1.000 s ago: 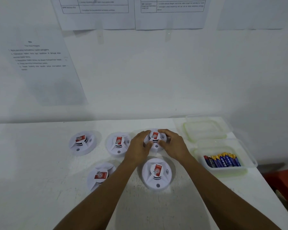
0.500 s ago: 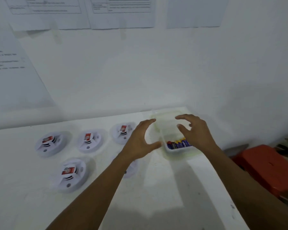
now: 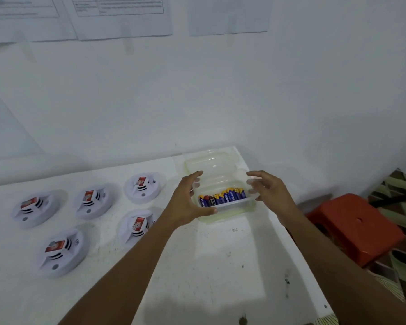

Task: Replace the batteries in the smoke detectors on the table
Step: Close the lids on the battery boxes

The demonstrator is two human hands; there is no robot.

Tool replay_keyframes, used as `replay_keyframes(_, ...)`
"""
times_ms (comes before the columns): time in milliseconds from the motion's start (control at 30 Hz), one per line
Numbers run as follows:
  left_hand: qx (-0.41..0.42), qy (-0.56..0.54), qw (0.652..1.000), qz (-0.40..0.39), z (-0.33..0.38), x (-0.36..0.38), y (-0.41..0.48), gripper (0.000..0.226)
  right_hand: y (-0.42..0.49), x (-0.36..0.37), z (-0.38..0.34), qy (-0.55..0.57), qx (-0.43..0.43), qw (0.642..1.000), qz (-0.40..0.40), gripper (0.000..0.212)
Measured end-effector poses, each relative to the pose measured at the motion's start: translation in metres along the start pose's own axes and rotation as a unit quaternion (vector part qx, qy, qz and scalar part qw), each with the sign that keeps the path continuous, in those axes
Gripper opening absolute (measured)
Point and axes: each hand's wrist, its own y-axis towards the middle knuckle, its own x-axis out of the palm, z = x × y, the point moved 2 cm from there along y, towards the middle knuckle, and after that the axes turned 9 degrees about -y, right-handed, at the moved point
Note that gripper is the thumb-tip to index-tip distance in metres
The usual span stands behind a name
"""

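Both hands bracket the clear battery box [image 3: 230, 211] at the table's far right corner.

- Left hand [image 3: 188, 202]: thumb on the near rim, fingers arched over the left end. Can't tell if it's actually clamping.
- Right hand [image 3: 271, 193]: fingers spread apart, just beside the right end, blurred, holding nothing.
- Batteries [image 3: 223, 197] lie in a row inside, lid [image 3: 209, 161] folded back.
- Five smoke detectors [image 3: 93, 200] sit left of the box, none in hand.

Risk: the box looks thin and sits close to the table's right edge. A one-sided pull could tilt it and roll cells off toward the red stool [image 3: 356, 227].

Table [image 3: 220, 266]: white, scuffed, dark specks. White wall, printed sheets [image 3: 120, 17] taped up.
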Motion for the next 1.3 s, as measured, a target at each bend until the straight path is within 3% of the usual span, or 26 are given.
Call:
replay_keyframes(67,0.01,-0.004,1.0,0.011,0.0,-0.002,-0.001,0.106,0.003,-0.002,0.006,0.011,0.003,1.0,0.023,0.021)
replay_keyframes(167,0.016,-0.017,0.999,0.031,0.001,-0.01,-0.008,0.105,0.007,-0.001,0.018,-0.073,-0.01,0.995,0.068,0.023)
replay_keyframes(333,0.011,-0.036,0.998,0.055,0.0,-0.028,-0.022,0.106,0.01,0.004,0.024,-0.132,0.008,0.991,-0.005,0.048)
replay_keyframes(467,0.003,-0.042,0.997,0.062,0.0,-0.028,-0.028,0.103,0.012,0.0,0.019,-0.14,0.0,0.99,0.008,0.051)
replay_keyframes(600,0.003,-0.045,0.997,0.055,-0.001,-0.022,-0.026,0.103,0.01,-0.021,0.015,-0.075,0.013,0.995,0.058,0.052)
replay_keyframes(800,0.008,-0.05,0.998,0.027,0.0,-0.01,-0.02,0.107,0.007,-0.079,-0.016,-0.021,-0.046,0.988,0.144,0.05)
replay_keyframes(967,0.002,-0.045,0.999,-0.012,-0.001,0.0,-0.014,0.105,-0.005,-0.117,-0.057,-0.064,-0.145,0.956,0.247,0.049)
replay_keyframes(1067,-0.004,-0.054,0.998,-0.016,-0.002,0.002,-0.015,0.109,-0.014,-0.13,-0.081,-0.024,-0.163,0.941,0.297,0.047)
replay_keyframes(1200,0.001,-0.036,0.999,-0.023,0.001,0.001,-0.02,0.118,-0.018,-0.114,-0.089,0.075,-0.164,0.947,0.267,0.05)
replay_keyframes(1300,0.04,-0.034,0.998,0.038,0.016,-0.004,-0.029,0.099,-0.017,-0.081,-0.075,0.142,-0.112,0.96,0.213,0.052)
